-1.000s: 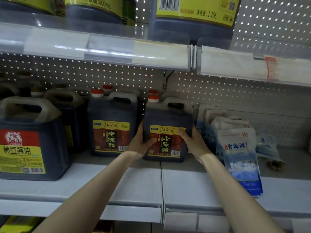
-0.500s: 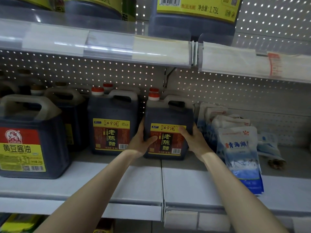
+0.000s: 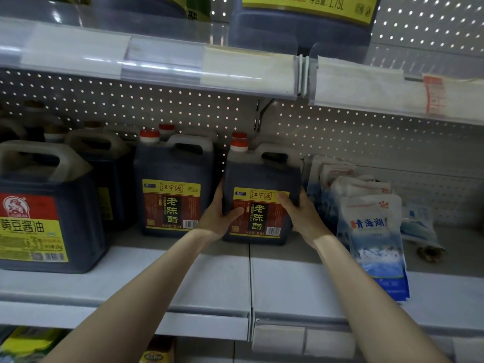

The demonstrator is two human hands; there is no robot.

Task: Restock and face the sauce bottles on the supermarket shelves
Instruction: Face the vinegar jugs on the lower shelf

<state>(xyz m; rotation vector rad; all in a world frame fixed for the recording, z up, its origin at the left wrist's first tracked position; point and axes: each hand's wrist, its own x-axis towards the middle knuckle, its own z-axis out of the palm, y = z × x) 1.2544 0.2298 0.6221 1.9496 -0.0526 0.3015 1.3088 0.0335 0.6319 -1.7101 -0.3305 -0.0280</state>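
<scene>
A dark vinegar jug (image 3: 262, 179) with an orange cap and a red-and-yellow label stands upright on the grey shelf (image 3: 183, 279), label facing me. My left hand (image 3: 218, 218) grips its left side, thumb across the label's lower left corner. On the jug's right edge my right hand (image 3: 301, 213) holds it, thumb on the label's top right. A matching vinegar jug (image 3: 174, 189) stands just to the left, and another orange cap shows behind each.
A big soy sauce jug (image 3: 39, 213) sits at the front left, more dark jugs behind it. Blue-and-white salt bags (image 3: 372, 231) lean right of the held jug. The upper shelf edge (image 3: 162, 64) with price strips overhangs, carrying large bottles.
The held jug has been pushed slightly back on the shelf, with both hands staying on its sides. My view has tilted a little upward.
</scene>
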